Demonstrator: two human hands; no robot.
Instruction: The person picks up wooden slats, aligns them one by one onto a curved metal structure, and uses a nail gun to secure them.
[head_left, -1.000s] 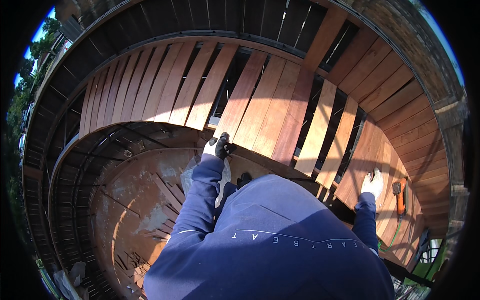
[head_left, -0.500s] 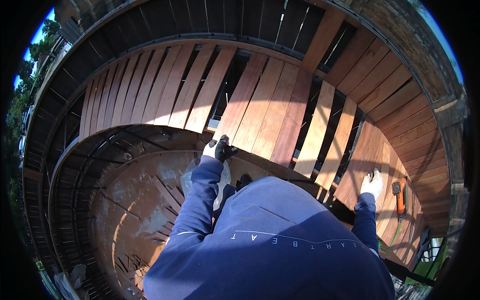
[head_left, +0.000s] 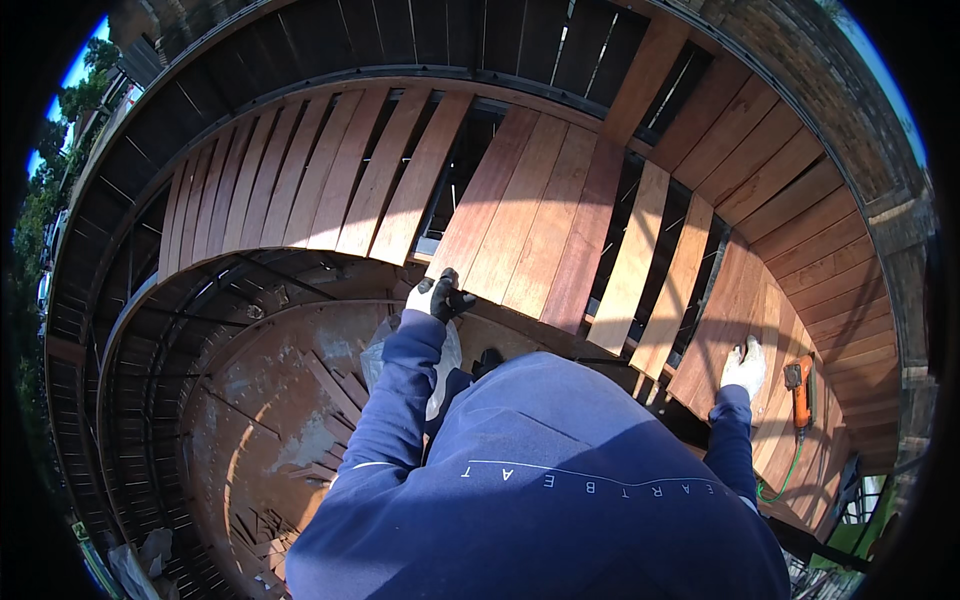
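Note:
My left hand (head_left: 439, 297), in a white glove with dark fingers, grips the near end of a reddish wooden plank (head_left: 487, 195). That plank lies against a paler plank (head_left: 521, 210), one of several set side by side on a curved dark frame. Fingers stretched out, my right hand (head_left: 743, 368) in a pale glove rests on the planks (head_left: 722, 335) at the right and holds nothing. Just beyond it lies an orange power tool (head_left: 800, 392) with a green cord (head_left: 790, 470). What the left fingers touch beneath the plank is hidden.
Two pale planks (head_left: 628, 260) with dark gaps around them lie between my hands. Spaced planks (head_left: 330, 170) curve away at the left. Below is a rusty round floor (head_left: 235, 370) with wood offcuts (head_left: 335, 385) and a clear plastic bag (head_left: 447, 365). A slatted wall (head_left: 440, 35) bounds the far side.
The far end of the reddish plank has shifted slightly right, closing the narrow gap beside the paler plank. Both hands stay almost where they were.

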